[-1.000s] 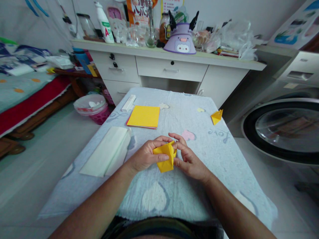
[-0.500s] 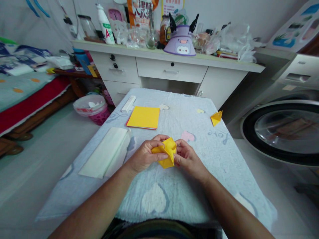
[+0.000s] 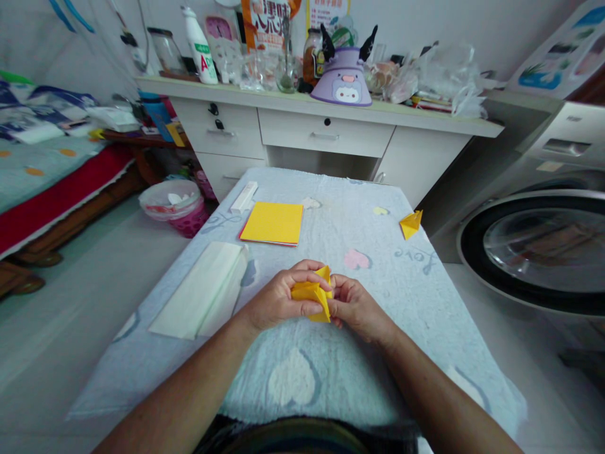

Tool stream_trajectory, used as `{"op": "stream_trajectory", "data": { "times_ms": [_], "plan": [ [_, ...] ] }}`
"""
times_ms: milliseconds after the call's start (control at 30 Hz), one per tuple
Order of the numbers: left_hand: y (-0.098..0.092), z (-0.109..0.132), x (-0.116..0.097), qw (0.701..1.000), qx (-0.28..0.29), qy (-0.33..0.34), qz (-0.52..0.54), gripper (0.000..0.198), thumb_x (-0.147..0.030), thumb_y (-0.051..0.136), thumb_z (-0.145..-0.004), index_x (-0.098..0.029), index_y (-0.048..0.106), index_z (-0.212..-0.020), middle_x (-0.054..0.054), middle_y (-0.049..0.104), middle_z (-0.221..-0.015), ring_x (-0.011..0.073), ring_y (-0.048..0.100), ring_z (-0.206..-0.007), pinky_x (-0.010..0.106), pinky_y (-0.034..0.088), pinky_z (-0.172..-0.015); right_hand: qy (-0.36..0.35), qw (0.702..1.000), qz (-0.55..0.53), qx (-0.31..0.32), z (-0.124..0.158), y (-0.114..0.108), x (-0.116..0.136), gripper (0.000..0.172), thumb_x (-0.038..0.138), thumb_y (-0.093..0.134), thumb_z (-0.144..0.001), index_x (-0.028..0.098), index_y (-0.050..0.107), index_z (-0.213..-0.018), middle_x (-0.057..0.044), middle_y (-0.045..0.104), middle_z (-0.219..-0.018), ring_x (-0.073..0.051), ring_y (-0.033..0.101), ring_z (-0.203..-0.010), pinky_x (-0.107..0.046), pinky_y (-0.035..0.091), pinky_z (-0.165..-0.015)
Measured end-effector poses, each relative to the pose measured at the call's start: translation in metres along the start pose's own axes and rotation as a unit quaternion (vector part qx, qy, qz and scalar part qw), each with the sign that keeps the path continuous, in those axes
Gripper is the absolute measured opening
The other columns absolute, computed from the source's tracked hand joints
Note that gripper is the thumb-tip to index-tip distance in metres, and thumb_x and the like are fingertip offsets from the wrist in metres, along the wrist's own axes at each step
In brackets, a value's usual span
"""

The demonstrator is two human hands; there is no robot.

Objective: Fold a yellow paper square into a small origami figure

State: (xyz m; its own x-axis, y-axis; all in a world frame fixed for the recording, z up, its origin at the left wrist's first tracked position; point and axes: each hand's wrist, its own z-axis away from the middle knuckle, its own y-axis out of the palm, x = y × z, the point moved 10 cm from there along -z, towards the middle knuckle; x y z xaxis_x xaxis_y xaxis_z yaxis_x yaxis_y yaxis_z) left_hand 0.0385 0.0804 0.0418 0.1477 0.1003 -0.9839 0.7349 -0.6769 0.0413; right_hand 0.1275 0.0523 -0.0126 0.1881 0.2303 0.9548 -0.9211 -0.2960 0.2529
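Note:
A partly folded yellow paper is held just above the cloth-covered table, between my two hands. My left hand grips it from the left, thumb below and fingers over its top. From the right, my right hand pinches its edge between thumb and fingers. Beyond them lies a stack of square paper with a yellow sheet on top. A small folded yellow paper piece rests at the table's right edge.
A folded pale cloth or paper lies on the table at left, with a small white box farther back. Behind stands a white desk bearing bottles, jars and bags. At right is a washing machine; a pink bin stands left.
The fingers of my left hand have moved over the top of the yellow paper, and its raised flaps look narrower. My right hand has shifted slightly lower.

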Motion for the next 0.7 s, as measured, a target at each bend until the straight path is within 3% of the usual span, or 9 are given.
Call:
{"op": "stream_trajectory", "data": {
  "times_ms": [233,500,700],
  "plan": [
    [0.002,-0.001,0.001,1.000,0.006,0.002,0.009,0.015,-0.031,0.079,-0.071,-0.021,0.073,-0.081,0.006,0.055,-0.114,0.0231,0.053,-0.107,0.038,0.039,-0.098,-0.006,1.000,-0.006,0.014,-0.001,0.003,0.004,0.039,0.042,0.082,-0.069,0.020,0.053,-0.082,0.008,0.054,-0.061,-0.004,0.040,-0.043,-0.015,0.035,-0.039],
    [-0.004,0.000,0.000,1.000,-0.015,-0.004,0.014,0.017,-0.030,0.080,-0.069,-0.019,0.070,-0.076,0.006,0.055,-0.113,0.0221,0.053,-0.107,0.037,0.037,-0.101,0.008,0.998,-0.057,-0.005,0.002,-0.007,0.008,0.026,0.042,0.068,-0.078,0.017,0.060,-0.078,0.003,0.057,-0.059,-0.008,0.049,-0.044,-0.018,0.039,-0.041],
    [-0.003,0.001,0.003,1.000,-0.004,0.010,-0.001,0.016,-0.029,0.079,-0.071,-0.019,0.069,-0.079,0.006,0.054,-0.117,0.0219,0.053,-0.110,0.038,0.037,-0.102,-0.022,0.998,0.054,-0.036,0.003,-0.010,0.017,0.037,0.051,0.065,-0.081,0.017,0.060,-0.068,0.003,0.052,-0.055,-0.008,0.046,-0.046,-0.020,0.037,-0.045]
  ]
}}
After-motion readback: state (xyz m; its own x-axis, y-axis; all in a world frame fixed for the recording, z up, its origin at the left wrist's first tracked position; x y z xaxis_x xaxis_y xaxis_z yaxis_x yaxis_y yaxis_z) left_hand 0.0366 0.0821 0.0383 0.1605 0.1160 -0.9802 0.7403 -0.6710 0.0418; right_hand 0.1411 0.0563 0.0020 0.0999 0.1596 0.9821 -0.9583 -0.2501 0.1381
